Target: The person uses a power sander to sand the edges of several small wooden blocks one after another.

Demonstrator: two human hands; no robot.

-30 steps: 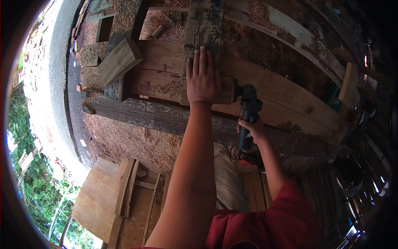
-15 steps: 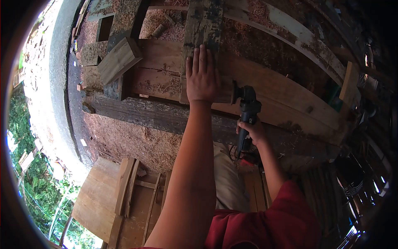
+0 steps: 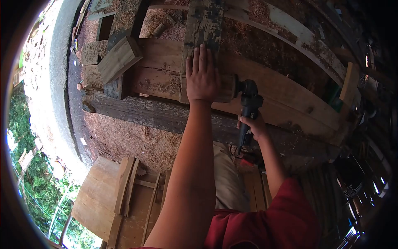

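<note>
My left hand [image 3: 202,81] lies flat with fingers stretched forward, pressing on a short wood block [image 3: 226,89] set across the bench. Beneath its fingertips runs a dark, weathered plank [image 3: 203,27]. My right hand [image 3: 253,125] is wrapped round the body of a black angle grinder [image 3: 250,103], which stands nearly upright in view. The grinder's disc [image 3: 236,86] faces left, right at the end of the wood block. The grinder's cord hangs below the hand.
A loose wood offcut [image 3: 120,60] rests tilted on the bench at left. A long dark beam [image 3: 145,110] forms the near edge. Wood shavings [image 3: 132,135] cover the ground, and boards [image 3: 97,195] lie at lower left. A red object [image 3: 249,159] sits below the grinder.
The angle grinder and my right hand have shifted slightly up and right, the disc moving along the block's end. My left hand stays in place.
</note>
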